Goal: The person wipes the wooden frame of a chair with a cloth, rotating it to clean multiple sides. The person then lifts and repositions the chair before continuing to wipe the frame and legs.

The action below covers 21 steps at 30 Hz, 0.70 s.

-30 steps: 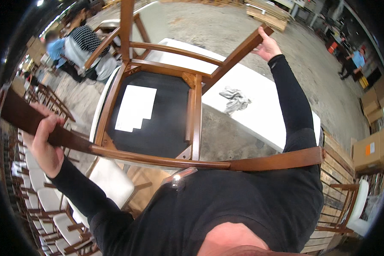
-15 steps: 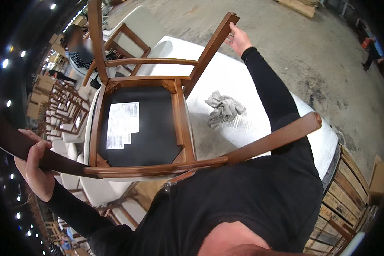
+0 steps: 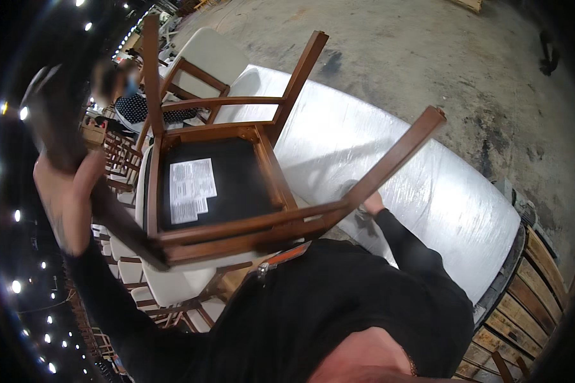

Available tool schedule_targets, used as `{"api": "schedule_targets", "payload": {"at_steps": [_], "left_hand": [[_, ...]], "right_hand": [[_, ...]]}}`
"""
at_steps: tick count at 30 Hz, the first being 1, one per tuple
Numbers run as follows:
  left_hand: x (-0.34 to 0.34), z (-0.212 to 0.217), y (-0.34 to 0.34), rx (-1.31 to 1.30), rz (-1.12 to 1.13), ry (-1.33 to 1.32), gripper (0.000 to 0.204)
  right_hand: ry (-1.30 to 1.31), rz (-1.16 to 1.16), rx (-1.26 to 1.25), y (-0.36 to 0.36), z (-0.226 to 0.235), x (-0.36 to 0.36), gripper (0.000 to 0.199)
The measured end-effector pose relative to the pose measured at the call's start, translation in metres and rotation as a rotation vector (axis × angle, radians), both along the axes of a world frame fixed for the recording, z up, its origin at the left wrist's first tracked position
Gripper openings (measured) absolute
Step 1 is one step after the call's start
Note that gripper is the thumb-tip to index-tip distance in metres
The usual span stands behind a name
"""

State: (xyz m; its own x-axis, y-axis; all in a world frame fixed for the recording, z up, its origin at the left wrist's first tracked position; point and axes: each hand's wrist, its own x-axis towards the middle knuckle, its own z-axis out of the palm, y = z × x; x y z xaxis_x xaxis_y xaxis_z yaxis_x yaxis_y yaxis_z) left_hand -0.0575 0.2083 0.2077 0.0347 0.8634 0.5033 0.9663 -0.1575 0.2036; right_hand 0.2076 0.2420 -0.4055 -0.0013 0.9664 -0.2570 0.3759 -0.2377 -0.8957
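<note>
Since the earlier frame, right hand (image 3: 372, 203) has released the chair (image 3: 236, 185) leg and dropped to the wrapped table (image 3: 441, 191). Left hand (image 3: 64, 191) clenches a leg, balancing the upturned chair overhead.

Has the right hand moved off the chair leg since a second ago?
Yes. The right hand left the raised chair leg and dropped to the wrapped white table, near where the grey rag lay.
</note>
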Motion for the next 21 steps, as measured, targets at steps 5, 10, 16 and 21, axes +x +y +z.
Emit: {"api": "schedule_targets", "payload": {"at_steps": [5,10,16,21], "left_hand": [[0.079,-0.036,0.119,0.117,-0.512,0.308,0.044],[0.172,-0.081,0.197,0.121,-0.381,0.501,0.05],[0.249,-0.134,0.221,0.001,-0.441,0.485,0.049],[0.302,-0.173,0.224,-0.085,-0.471,0.454,0.048]], "right_hand": [[1.501,-0.399,-0.281,-0.071,0.056,0.048,0.038],[1.273,-0.594,-0.184,-0.03,0.061,0.035,0.027],[1.112,-0.576,-0.253,0.013,0.063,0.048,0.022],[0.766,-0.389,0.13,0.01,0.088,0.056,0.039]]}}
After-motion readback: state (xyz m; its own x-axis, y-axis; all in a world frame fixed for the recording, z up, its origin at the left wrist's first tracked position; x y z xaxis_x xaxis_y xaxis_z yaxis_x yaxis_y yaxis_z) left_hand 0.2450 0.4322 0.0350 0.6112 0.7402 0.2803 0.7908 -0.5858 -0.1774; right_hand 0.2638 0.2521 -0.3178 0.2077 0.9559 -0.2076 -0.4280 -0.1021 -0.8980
